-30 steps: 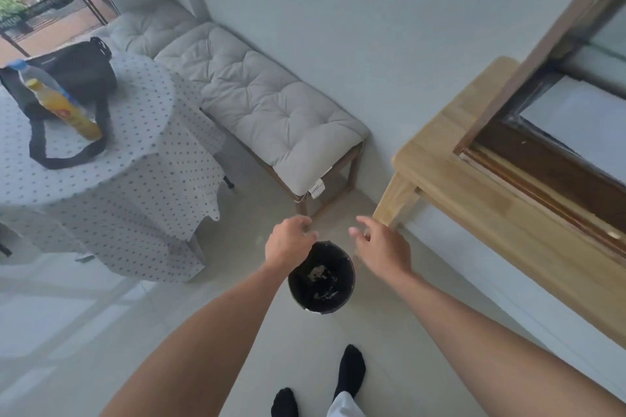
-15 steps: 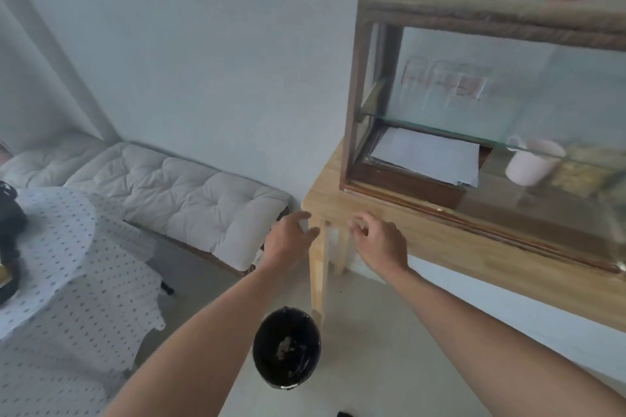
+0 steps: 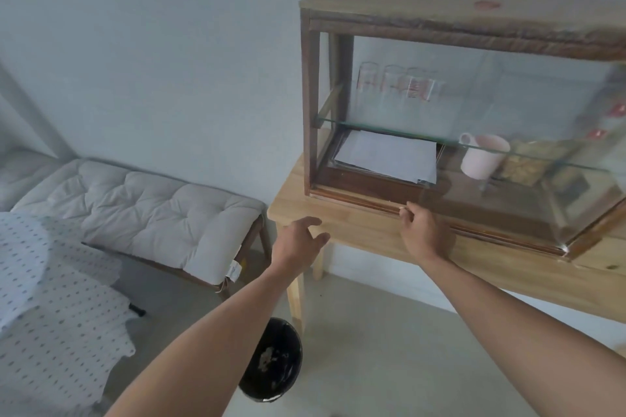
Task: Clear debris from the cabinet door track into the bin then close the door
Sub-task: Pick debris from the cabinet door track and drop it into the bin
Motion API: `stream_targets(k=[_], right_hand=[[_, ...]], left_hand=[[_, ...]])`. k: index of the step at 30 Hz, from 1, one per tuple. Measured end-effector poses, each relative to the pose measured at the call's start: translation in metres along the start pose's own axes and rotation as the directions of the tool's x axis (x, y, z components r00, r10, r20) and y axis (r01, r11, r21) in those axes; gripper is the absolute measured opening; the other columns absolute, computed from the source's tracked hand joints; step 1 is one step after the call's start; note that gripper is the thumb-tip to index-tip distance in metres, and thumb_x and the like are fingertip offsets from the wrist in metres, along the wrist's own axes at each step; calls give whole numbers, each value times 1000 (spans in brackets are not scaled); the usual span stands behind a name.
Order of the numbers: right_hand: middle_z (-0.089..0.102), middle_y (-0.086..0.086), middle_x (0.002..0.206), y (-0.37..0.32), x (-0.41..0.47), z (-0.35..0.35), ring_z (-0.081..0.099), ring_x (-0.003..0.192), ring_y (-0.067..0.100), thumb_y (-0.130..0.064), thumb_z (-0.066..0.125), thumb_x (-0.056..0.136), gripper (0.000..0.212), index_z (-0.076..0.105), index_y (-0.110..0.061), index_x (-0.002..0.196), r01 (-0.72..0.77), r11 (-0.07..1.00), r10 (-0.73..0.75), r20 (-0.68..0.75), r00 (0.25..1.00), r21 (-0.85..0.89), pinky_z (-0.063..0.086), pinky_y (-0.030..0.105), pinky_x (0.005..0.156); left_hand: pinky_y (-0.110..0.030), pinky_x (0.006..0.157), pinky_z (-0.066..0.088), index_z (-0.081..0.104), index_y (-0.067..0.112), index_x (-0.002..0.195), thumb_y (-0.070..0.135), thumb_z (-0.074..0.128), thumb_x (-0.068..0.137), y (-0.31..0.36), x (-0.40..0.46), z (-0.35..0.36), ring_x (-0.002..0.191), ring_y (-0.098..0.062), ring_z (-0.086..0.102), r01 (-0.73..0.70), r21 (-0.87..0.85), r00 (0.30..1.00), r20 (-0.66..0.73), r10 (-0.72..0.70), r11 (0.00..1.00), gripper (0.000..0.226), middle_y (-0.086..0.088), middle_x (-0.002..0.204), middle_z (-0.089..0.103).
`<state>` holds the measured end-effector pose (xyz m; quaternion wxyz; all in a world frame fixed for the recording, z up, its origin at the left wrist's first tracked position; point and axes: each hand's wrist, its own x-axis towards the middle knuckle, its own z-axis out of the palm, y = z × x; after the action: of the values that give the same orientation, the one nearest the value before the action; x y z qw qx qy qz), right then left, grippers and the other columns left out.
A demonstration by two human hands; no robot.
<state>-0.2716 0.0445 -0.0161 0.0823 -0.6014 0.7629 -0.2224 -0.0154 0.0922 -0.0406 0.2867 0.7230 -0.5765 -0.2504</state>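
Note:
A wooden cabinet with glass sides stands on a light wooden table. Its left half is open; the glass sliding door covers the right half. My right hand rests at the door track along the cabinet's lower front edge, fingertips touching the track near the door's left edge. My left hand hovers open, fingers spread, just off the table's left corner. A black bin with bits of debris inside stands on the floor below, beside the table leg.
Inside the cabinet are papers, a pink mug and several glasses on a glass shelf. A cushioned bench runs along the wall at left. A table with a dotted cloth fills the lower left.
My view has lifted from the bin on the floor up to the cabinet. Both hands rose from over the bin; the right one has reached the door track, the left has opened.

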Motion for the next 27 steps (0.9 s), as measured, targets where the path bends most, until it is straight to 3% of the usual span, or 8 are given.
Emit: stream_targets(k=[3,7,12,20,23,27], right_hand=[[80,14,106,3,1,3,73,102,43,-39,55,108,29,80,-32,119,20,1000,-20,12,1000,-19,52,40,76],[81,11,105,2,3,2,73,101,42,-41,58,105,26,81,-38,117,18,1000,-18,20,1000,-1,51,39,75],[81,5,97,-5,8,3,73,98,38,-31,65,100,14,78,-28,101,-29,992,26,27,999,124,54,38,75],[80,8,102,-8,15,10,73,99,39,-23,59,101,16,75,-24,100,-35,987,29,37,999,154,53,39,76],[80,11,100,-11,12,15,72,96,41,-24,57,103,15,72,-24,102,21,989,-24,17,1000,146,47,37,70],[81,10,95,-31,-10,26,73,91,41,-30,58,105,14,70,-21,103,184,965,-186,-6,983,189,51,41,69]], left_hand=[[-25,54,43,69,36,128,48,72,93,-7,0,-1,71,-3,62,2,-1,1000,-16,-2,1000,37,15,79,64],[-27,57,47,70,35,126,47,73,93,-16,2,-6,71,-6,64,12,-14,999,-34,-12,1000,35,11,79,66],[-28,62,51,71,34,125,49,72,93,-24,1,-8,75,-4,64,19,-5,998,-57,-19,1000,36,13,82,66],[-32,64,53,71,32,126,46,72,92,-48,-9,-24,72,-8,63,57,1,996,-71,-57,998,36,11,77,63],[-34,67,55,70,32,127,46,73,92,-60,-13,-31,75,-9,63,87,-3,993,-85,-87,996,38,10,80,64],[-31,62,49,70,33,127,48,75,90,-76,-20,-39,77,-5,63,118,-16,987,-108,-119,993,40,11,83,66]])
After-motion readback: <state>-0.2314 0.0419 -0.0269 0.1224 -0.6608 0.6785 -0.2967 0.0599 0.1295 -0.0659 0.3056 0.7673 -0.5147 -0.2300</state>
